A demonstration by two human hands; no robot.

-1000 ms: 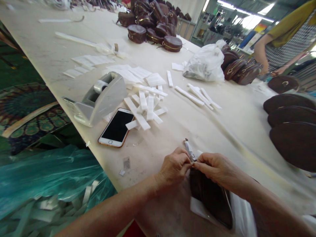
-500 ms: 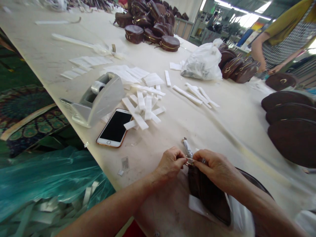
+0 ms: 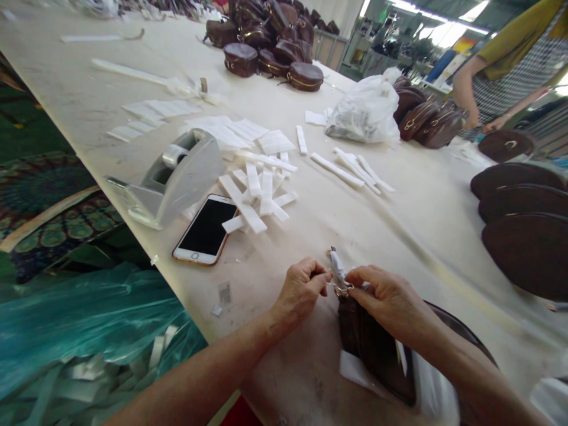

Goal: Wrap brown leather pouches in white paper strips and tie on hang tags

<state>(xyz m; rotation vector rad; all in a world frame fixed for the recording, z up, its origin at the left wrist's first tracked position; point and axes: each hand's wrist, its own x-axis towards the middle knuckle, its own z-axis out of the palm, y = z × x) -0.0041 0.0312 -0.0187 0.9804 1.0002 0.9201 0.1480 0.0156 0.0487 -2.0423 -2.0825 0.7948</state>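
Where hands [image 3: 302,290] [image 3: 386,299] met over bag [image 3: 373,349], they've parted.

One desk [image 3: 426,195] carries one phone [image 3: 206,229], one tape dispenser [image 3: 190,177] and one plastic sack [image 3: 366,109]. Two hands [image 3: 393,300] are over at least one bag [image 3: 377,355]; three bags [image 3: 528,257] overlap at the right edge. One co-worker [image 3: 510,89] stands beyond. Far bags [image 3: 240,59] and white strips [image 3: 266,192] are too jumbled to count.

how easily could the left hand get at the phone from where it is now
Probably yes, easily: the phone lies screen up, nothing seems to stand between it and the left hand, and white strips crowd only its right edge. That hand, pinched near the bag, may need to leave it first.
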